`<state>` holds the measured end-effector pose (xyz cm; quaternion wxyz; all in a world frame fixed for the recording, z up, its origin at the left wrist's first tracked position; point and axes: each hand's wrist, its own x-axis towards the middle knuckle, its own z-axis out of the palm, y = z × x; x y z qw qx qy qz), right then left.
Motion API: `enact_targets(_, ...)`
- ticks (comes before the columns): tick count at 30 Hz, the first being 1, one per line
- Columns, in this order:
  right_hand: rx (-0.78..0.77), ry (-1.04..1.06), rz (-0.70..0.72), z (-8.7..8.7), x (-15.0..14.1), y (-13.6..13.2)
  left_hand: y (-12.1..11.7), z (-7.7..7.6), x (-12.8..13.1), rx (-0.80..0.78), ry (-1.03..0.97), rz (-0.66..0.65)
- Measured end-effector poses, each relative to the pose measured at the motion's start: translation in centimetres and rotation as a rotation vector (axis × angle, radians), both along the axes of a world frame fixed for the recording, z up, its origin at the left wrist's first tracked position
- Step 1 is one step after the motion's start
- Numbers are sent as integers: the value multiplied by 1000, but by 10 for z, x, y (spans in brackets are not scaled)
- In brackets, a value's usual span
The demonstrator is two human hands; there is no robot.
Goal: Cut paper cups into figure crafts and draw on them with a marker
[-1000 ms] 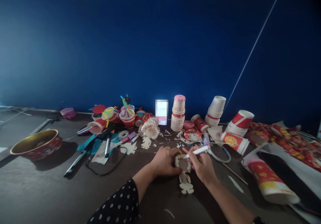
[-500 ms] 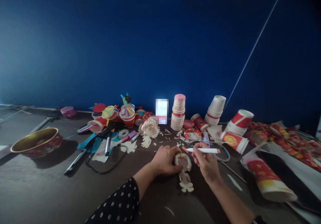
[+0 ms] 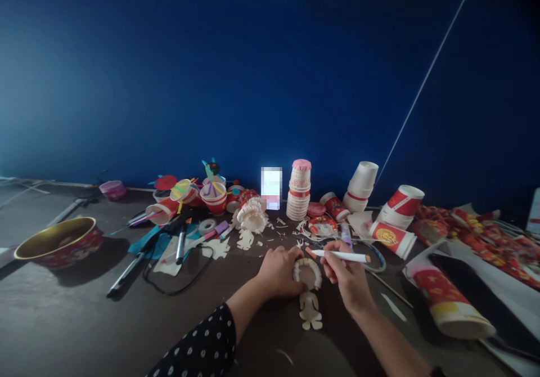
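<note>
- Paper doll (image 3: 310, 308) lies on the table (image 3: 261, 337) between the two hands, its legs toward the person and its ring of curls (image 3: 318, 275) at the far end.
- I judge the shaping to be done: the outline looks fully cut, and the curls stand up around the ring.
- Colour, as far as I can judge, covers little: a faint tan tint seems to show along the top curls, while the side curls and the body look pale. Whether those pale parts are to stay bare, I can't tell.
- Right hand (image 3: 343, 273) grips a white pen (image 3: 348, 256) between thumb and fingers, nearly level; I read its tip as just past the ring, off the paper.
- Left hand (image 3: 276, 270) is half curled at the ring's left side, thumb touching the edge; I can't tell whether it pinches the paper or merely steadies it.
- Beyond it I see a second doll (image 3: 245, 240), also pale, at a curled cup (image 3: 252, 218); joined or only touching, I can't say.
- The pen tip is hard for me to separate from a pinkish bit (image 3: 309, 251), perhaps a loose piece.
- A bright screen (image 3: 271, 188) is blurred into blocks, and the frame's bottom edge cuts off a dark wristband (image 3: 436, 372).
</note>
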<state>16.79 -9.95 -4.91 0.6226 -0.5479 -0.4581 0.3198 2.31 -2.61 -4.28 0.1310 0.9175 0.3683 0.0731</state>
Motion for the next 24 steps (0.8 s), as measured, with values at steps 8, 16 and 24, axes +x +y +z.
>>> enact_targets(8, -83, 50, -17, 3, -2, -15, 1, -1, -1, -4, -17, -19)
enact_targets(16, -77, -131, 20, -3, -2, -12, 0, 3, -3, -10, -18, -44)
enact_targets(24, -86, -165, 46, -3, -7, -12, 0, 2, -5, 10, -53, -82)
